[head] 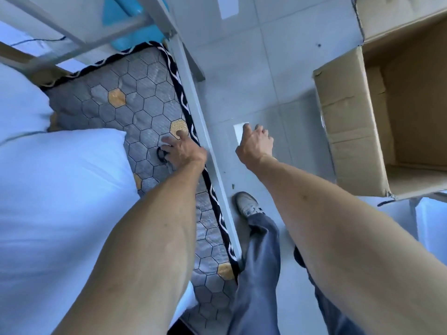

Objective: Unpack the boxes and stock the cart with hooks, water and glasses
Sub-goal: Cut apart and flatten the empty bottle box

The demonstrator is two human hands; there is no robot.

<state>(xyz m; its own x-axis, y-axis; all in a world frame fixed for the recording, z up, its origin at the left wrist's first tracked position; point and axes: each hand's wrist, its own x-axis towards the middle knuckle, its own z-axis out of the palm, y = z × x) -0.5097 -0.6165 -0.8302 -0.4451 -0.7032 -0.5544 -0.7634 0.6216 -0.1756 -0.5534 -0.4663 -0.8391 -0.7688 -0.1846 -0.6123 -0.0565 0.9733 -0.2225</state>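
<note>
My left hand [180, 148] lies on the hexagon-patterned mattress [145, 105] with its fingers spread. Its fingertips touch a small black ring-shaped thing [160, 154], partly hidden under the fingers; what it is I cannot tell. My right hand [255, 143] hangs over the floor with loosely curled fingers and holds nothing. A big open cardboard box [348, 122] stands to its right, and the part of its inside that shows looks bare. No cart, water or glasses are in view.
A white pillow [60, 189] and bedding cover the left of the bed. The grey bed rail [205, 131] runs between my hands, with the frame's bars above. A white paper scrap [238, 132] lies on the tiled floor. My shoe [246, 203] stands below it.
</note>
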